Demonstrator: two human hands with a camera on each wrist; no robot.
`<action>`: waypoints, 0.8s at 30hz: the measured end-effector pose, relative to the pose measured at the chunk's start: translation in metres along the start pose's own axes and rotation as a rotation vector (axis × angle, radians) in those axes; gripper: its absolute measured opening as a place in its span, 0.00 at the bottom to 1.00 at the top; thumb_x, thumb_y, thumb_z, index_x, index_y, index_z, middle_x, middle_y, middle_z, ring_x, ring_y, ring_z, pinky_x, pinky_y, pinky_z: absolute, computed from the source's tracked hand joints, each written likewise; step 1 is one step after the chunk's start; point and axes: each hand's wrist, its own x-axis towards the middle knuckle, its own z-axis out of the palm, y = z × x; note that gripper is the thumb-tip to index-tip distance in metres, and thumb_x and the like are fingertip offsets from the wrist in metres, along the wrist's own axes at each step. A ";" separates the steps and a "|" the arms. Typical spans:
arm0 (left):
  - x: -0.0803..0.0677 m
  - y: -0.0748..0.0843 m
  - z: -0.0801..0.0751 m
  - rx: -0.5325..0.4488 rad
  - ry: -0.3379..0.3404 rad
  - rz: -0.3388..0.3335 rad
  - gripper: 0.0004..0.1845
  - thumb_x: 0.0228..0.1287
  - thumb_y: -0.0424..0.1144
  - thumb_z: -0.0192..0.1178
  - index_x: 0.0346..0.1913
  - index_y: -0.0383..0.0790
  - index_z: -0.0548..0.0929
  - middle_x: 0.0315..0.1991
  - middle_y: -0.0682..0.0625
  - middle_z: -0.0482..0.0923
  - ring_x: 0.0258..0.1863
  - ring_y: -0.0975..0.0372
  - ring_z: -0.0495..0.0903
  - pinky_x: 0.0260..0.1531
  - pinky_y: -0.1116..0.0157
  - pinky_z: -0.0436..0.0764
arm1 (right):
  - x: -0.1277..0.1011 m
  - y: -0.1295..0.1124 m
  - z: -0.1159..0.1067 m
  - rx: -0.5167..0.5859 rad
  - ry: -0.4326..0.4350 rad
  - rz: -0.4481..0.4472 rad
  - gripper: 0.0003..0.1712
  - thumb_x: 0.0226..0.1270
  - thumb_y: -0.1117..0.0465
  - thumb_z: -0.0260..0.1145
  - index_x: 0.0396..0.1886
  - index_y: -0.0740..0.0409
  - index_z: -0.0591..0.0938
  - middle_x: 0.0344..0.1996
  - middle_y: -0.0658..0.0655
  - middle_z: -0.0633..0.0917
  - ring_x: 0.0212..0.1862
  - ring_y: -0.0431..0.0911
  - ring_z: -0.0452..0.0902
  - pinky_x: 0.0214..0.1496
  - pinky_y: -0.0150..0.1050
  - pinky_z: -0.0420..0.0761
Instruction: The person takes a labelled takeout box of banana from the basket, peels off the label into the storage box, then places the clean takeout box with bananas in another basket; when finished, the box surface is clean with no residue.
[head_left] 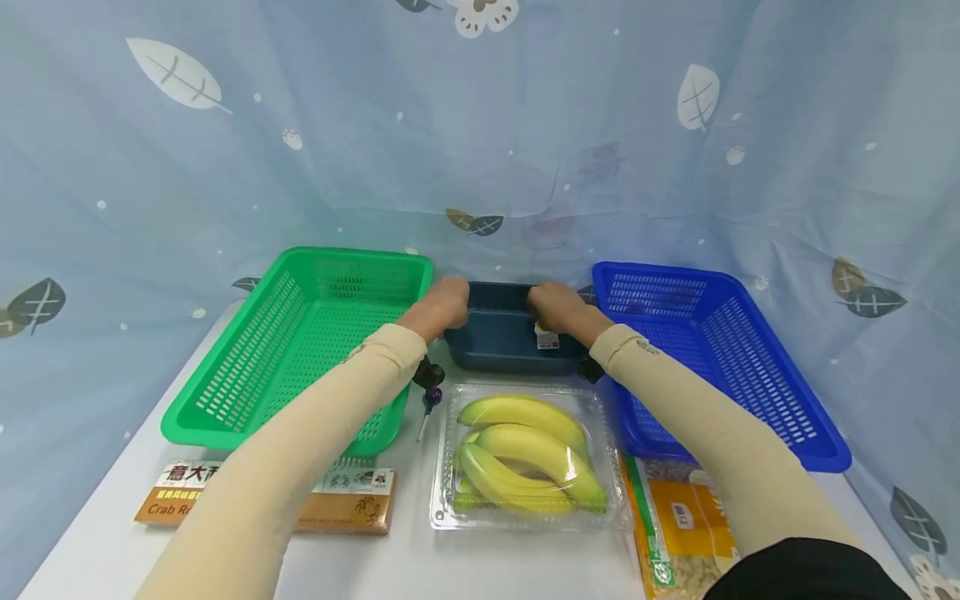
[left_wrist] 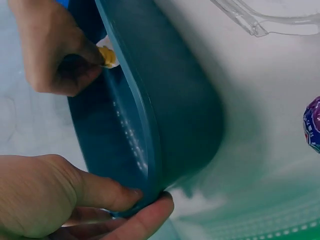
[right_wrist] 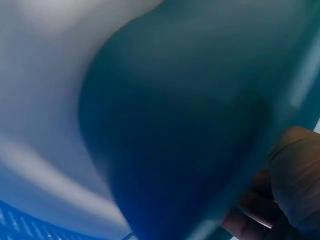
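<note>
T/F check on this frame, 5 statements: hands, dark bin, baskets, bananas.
1. Both hands grip the dark teal bin. True: the left hand holds its left rim, the right hand its right rim.
2. The bananas lie loose on the table. False: they sit in a clear plastic clamshell.
3. The green basket is on the left, the blue basket on the right. True.
4. The teal bin sits inside the blue basket. False: it stands between the two baskets.
5. A boxed food pack lies in front of the green basket. True.
</note>
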 end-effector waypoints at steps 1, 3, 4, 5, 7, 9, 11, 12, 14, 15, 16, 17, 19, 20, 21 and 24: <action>-0.014 0.003 -0.005 0.009 0.001 0.013 0.17 0.65 0.32 0.55 0.57 0.41 0.72 0.52 0.41 0.70 0.29 0.52 0.78 0.16 0.57 0.80 | 0.000 0.001 0.001 -0.010 0.001 -0.001 0.04 0.56 0.69 0.67 0.26 0.57 0.83 0.22 0.53 0.79 0.27 0.48 0.75 0.30 0.43 0.78; -0.024 0.006 -0.009 0.023 0.005 0.016 0.17 0.65 0.33 0.56 0.56 0.41 0.72 0.51 0.42 0.70 0.30 0.53 0.78 0.16 0.58 0.80 | 0.000 0.003 0.002 -0.023 0.008 -0.003 0.06 0.58 0.69 0.65 0.24 0.57 0.82 0.21 0.54 0.78 0.26 0.48 0.75 0.30 0.43 0.77; -0.024 0.007 -0.009 0.030 0.006 0.015 0.17 0.64 0.32 0.57 0.56 0.41 0.72 0.51 0.42 0.70 0.32 0.52 0.77 0.16 0.57 0.80 | 0.001 0.004 0.001 -0.029 0.008 -0.003 0.07 0.59 0.69 0.64 0.24 0.56 0.81 0.21 0.53 0.78 0.26 0.48 0.75 0.29 0.43 0.77; -0.021 0.007 -0.009 0.043 0.009 0.011 0.17 0.63 0.31 0.57 0.54 0.42 0.73 0.50 0.42 0.70 0.32 0.52 0.77 0.15 0.57 0.80 | 0.001 0.005 0.001 -0.033 0.007 -0.002 0.07 0.59 0.69 0.64 0.23 0.56 0.81 0.21 0.53 0.78 0.26 0.48 0.75 0.29 0.43 0.78; 0.004 0.004 0.000 0.054 0.017 0.003 0.14 0.62 0.32 0.58 0.51 0.42 0.74 0.48 0.43 0.71 0.33 0.52 0.76 0.14 0.56 0.80 | 0.003 0.006 0.000 -0.043 0.007 0.004 0.07 0.59 0.70 0.64 0.24 0.56 0.82 0.22 0.53 0.79 0.27 0.48 0.76 0.30 0.44 0.79; 0.025 0.001 0.008 0.050 0.021 -0.014 0.14 0.61 0.32 0.60 0.49 0.42 0.75 0.47 0.44 0.71 0.34 0.51 0.76 0.14 0.54 0.80 | 0.004 0.007 -0.002 -0.046 0.010 0.003 0.06 0.57 0.69 0.66 0.24 0.56 0.82 0.23 0.53 0.80 0.29 0.49 0.77 0.31 0.44 0.79; 0.036 -0.001 0.012 0.036 0.029 -0.032 0.13 0.60 0.33 0.61 0.47 0.44 0.76 0.46 0.45 0.71 0.33 0.51 0.76 0.14 0.53 0.79 | 0.003 0.008 -0.003 -0.050 0.015 -0.004 0.03 0.55 0.68 0.68 0.27 0.57 0.83 0.25 0.54 0.81 0.30 0.50 0.77 0.33 0.45 0.80; 0.041 -0.002 0.014 0.028 0.032 -0.039 0.12 0.60 0.34 0.61 0.47 0.44 0.76 0.45 0.45 0.71 0.33 0.51 0.76 0.14 0.53 0.79 | 0.002 0.009 -0.004 -0.052 0.015 -0.001 0.03 0.55 0.68 0.68 0.28 0.57 0.83 0.27 0.55 0.81 0.32 0.51 0.77 0.33 0.45 0.80; 0.047 -0.002 0.017 0.028 0.035 -0.038 0.12 0.60 0.34 0.61 0.47 0.44 0.75 0.45 0.45 0.70 0.33 0.51 0.76 0.14 0.53 0.79 | 0.000 0.012 -0.005 -0.050 0.020 0.007 0.04 0.55 0.68 0.69 0.31 0.59 0.84 0.29 0.56 0.81 0.34 0.52 0.77 0.34 0.46 0.79; 0.049 -0.001 0.017 0.026 0.036 -0.031 0.13 0.60 0.34 0.61 0.47 0.45 0.75 0.45 0.45 0.70 0.34 0.51 0.76 0.13 0.53 0.79 | -0.002 0.013 -0.006 -0.047 0.022 0.019 0.05 0.55 0.68 0.68 0.33 0.59 0.84 0.30 0.57 0.81 0.35 0.52 0.77 0.35 0.46 0.79; 0.051 0.000 0.018 0.022 0.036 -0.025 0.13 0.60 0.33 0.61 0.47 0.45 0.74 0.45 0.45 0.70 0.34 0.51 0.75 0.14 0.53 0.79 | -0.003 0.014 -0.007 -0.042 0.029 0.029 0.05 0.55 0.68 0.68 0.34 0.60 0.84 0.31 0.57 0.81 0.35 0.52 0.77 0.35 0.46 0.79; 0.051 0.000 0.018 0.018 0.036 -0.017 0.13 0.60 0.33 0.61 0.47 0.44 0.74 0.46 0.45 0.69 0.35 0.51 0.75 0.14 0.53 0.79 | -0.005 0.016 -0.009 -0.037 0.039 0.039 0.07 0.55 0.69 0.67 0.35 0.60 0.84 0.32 0.58 0.81 0.36 0.53 0.77 0.36 0.47 0.79; 0.051 0.002 0.018 0.002 0.036 -0.007 0.13 0.60 0.32 0.60 0.48 0.44 0.74 0.46 0.44 0.69 0.36 0.51 0.74 0.14 0.53 0.79 | -0.008 0.018 -0.012 -0.021 0.066 0.047 0.08 0.55 0.70 0.66 0.37 0.61 0.84 0.34 0.59 0.82 0.38 0.54 0.78 0.38 0.47 0.79; 0.050 0.002 0.018 -0.007 0.035 -0.009 0.13 0.60 0.33 0.60 0.48 0.44 0.74 0.47 0.44 0.69 0.36 0.51 0.74 0.14 0.53 0.79 | -0.009 0.019 -0.014 -0.011 0.078 0.045 0.09 0.55 0.70 0.66 0.37 0.61 0.84 0.34 0.59 0.82 0.38 0.54 0.78 0.38 0.48 0.79; 0.050 0.001 0.017 -0.013 0.035 -0.017 0.13 0.60 0.33 0.61 0.47 0.44 0.74 0.47 0.44 0.68 0.37 0.51 0.73 0.14 0.52 0.79 | -0.010 0.019 -0.016 -0.001 0.092 0.042 0.10 0.54 0.70 0.65 0.38 0.62 0.84 0.35 0.60 0.82 0.38 0.54 0.78 0.39 0.48 0.79; 0.048 -0.002 0.016 -0.014 0.042 -0.046 0.12 0.59 0.34 0.61 0.46 0.44 0.74 0.46 0.45 0.68 0.37 0.51 0.73 0.14 0.52 0.79 | -0.011 0.017 -0.022 0.011 0.118 0.020 0.12 0.54 0.71 0.65 0.39 0.61 0.84 0.37 0.60 0.83 0.38 0.55 0.78 0.39 0.49 0.80</action>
